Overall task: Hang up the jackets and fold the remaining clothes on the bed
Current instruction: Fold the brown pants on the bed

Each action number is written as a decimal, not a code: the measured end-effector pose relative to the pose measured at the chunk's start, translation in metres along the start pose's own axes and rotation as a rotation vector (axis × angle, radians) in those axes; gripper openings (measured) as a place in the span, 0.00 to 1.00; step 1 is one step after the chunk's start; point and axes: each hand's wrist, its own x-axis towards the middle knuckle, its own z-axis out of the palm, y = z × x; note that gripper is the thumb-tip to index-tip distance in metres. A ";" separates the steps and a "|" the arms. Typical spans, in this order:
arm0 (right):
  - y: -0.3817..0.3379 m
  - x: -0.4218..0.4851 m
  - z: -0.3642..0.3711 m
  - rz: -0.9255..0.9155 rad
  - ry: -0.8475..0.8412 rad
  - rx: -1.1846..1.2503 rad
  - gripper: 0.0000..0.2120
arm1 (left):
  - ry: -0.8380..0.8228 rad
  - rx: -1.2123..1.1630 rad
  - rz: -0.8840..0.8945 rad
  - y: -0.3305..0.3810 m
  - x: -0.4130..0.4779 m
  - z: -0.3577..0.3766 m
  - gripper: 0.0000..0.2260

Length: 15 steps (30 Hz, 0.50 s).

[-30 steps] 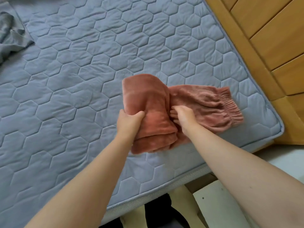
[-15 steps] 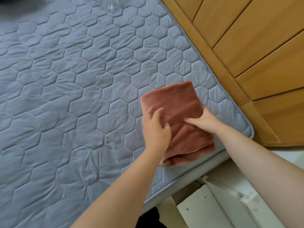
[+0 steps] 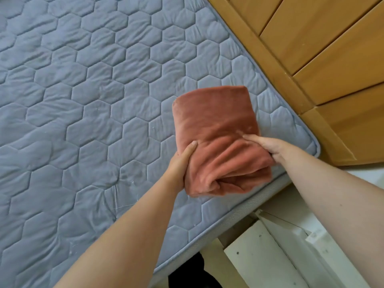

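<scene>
A rust-pink fleece garment [image 3: 216, 125], folded into a thick rectangle, rests near the bed's right corner on the grey-blue quilted mattress [image 3: 87, 113]. My left hand [image 3: 180, 163] grips its left edge, thumb on top and fingers underneath. Against its right edge my right hand [image 3: 268, 146] clasps the bundle, with the fingers tucked in the fabric folds. The near end of the bundle looks raised off the mattress. No jackets or other clothes are in view.
A wooden headboard or panelled wall [image 3: 315, 50] runs along the bed's right side. Below the mattress edge stand white boards or boxes [image 3: 276, 252] on the floor, and something dark [image 3: 187, 273] lies under the bed edge.
The spread trousers were folded over into a compact rectangle. Both hands moved from pressing on top to gripping its two sides. The view swung right; the grey garment at the far left left the frame.
</scene>
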 end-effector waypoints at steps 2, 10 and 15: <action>0.006 -0.020 0.014 -0.036 0.023 0.057 0.18 | -0.054 -0.027 -0.046 0.011 -0.008 -0.004 0.38; 0.029 -0.128 0.057 -0.198 0.110 0.549 0.09 | 0.110 0.625 0.425 0.094 -0.096 0.021 0.24; 0.038 -0.244 0.090 -0.326 0.134 0.829 0.11 | -0.117 1.173 1.047 0.112 -0.206 0.046 0.27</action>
